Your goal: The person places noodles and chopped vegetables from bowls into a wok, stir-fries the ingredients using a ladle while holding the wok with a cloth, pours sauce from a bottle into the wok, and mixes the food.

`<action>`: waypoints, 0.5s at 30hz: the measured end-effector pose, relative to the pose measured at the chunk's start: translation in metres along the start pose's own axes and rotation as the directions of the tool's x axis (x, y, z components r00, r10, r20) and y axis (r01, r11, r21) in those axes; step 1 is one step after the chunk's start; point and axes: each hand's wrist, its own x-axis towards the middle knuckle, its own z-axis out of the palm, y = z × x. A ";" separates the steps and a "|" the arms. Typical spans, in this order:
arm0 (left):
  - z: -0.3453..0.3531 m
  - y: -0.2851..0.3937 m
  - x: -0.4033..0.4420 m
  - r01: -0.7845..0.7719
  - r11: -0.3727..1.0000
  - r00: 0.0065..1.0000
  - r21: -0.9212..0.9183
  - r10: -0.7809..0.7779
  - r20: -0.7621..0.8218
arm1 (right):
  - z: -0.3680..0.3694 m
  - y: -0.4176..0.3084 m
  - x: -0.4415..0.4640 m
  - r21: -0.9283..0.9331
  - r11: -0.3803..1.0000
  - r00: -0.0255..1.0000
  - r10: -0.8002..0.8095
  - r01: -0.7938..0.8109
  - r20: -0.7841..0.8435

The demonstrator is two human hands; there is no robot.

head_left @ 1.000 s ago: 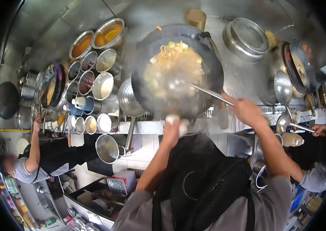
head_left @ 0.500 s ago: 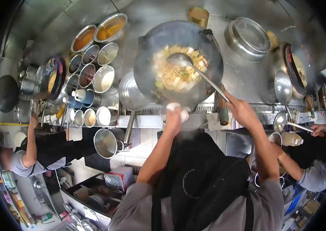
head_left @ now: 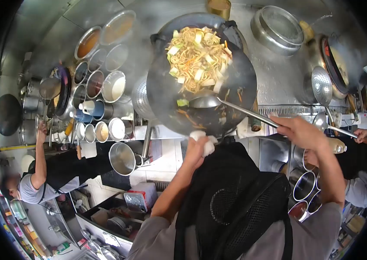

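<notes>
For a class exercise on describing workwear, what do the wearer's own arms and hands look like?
The left hand and right hand are both ungloved, and no watch shows on either wrist. Both forearms are bare below short, loose grey sleeves. Between the arms is a black garment with shoulder straps, a mesh-like part and a pale, dotted, curved marking.

1 dark wok (head_left: pixel 244 86), steam about it, holding noodles (head_left: pixel 194 63) with pale vegetable pieces. 1 left hand (head_left: pixel 196 152), clasping a white cloth (head_left: pixel 208 148) at the wok's near rim. 1 right hand (head_left: pixel 302 133), gripping a ladle (head_left: pixel 205 102), its bowl inside the wok, nearer the wearer than the noodles. 1 perforated strainer (head_left: pixel 141 102), left of the wok. 2 co-workers (head_left: pixel 51 180), 1 at each side.
</notes>
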 end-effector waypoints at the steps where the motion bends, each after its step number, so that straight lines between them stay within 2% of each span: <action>1: 0.010 0.014 -0.018 0.035 0.999 0.999 -0.001 -0.035 -0.016 | -0.013 -0.008 -0.007 0.073 0.996 0.997 0.041 -0.046 0.071; 2: 0.026 0.035 -0.016 0.005 0.997 0.996 -0.074 -0.011 -0.083 | -0.019 -0.010 -0.009 0.031 0.999 1.000 -0.010 0.009 0.022; 3: 0.036 0.061 -0.007 0.001 0.998 0.999 -0.055 -0.004 -0.052 | -0.029 -0.024 0.000 0.005 0.997 0.995 0.077 -0.078 0.057; 4: 0.037 0.083 0.010 0.067 0.995 0.998 -0.079 -0.064 0.029 | -0.037 -0.037 0.010 -0.025 0.986 0.983 0.164 -0.162 0.082; 5: 0.039 0.083 0.019 0.045 0.998 0.999 -0.051 -0.045 0.004 | -0.024 -0.030 0.022 -0.030 0.987 0.984 0.160 -0.158 0.084; 6: 0.041 0.076 0.028 0.021 1.000 1.000 -0.023 -0.021 -0.014 | -0.001 -0.015 0.039 -0.110 0.990 0.996 0.088 -0.091 -0.034; 7: 0.029 0.042 0.035 -0.055 0.998 0.998 -0.042 0.054 -0.020 | 0.008 -0.007 0.048 -0.195 0.980 0.988 0.006 -0.036 -0.153; 8: 0.009 0.000 0.039 -0.132 0.990 0.991 -0.058 0.131 -0.023 | 0.003 -0.009 0.049 -0.202 0.979 0.985 0.001 -0.037 -0.173; 10: -0.016 -0.028 0.020 -0.027 0.996 0.999 0.081 0.028 -0.018 | 0.001 -0.018 0.044 -0.182 0.972 0.987 0.132 -0.147 -0.092; 12: -0.018 -0.018 0.001 -0.020 0.998 1.000 0.056 0.021 -0.014 | -0.015 -0.016 0.026 -0.184 0.976 0.992 0.106 -0.117 -0.070; 14: -0.003 0.018 0.002 0.007 0.999 0.998 0.035 -0.005 -0.056 | -0.027 -0.019 0.015 -0.193 0.980 0.996 0.064 -0.053 0.054; 15: 0.007 0.043 0.006 0.016 0.999 1.000 -0.042 -0.016 0.003 | -0.028 -0.018 0.017 -0.204 0.978 0.999 0.045 -0.042 0.011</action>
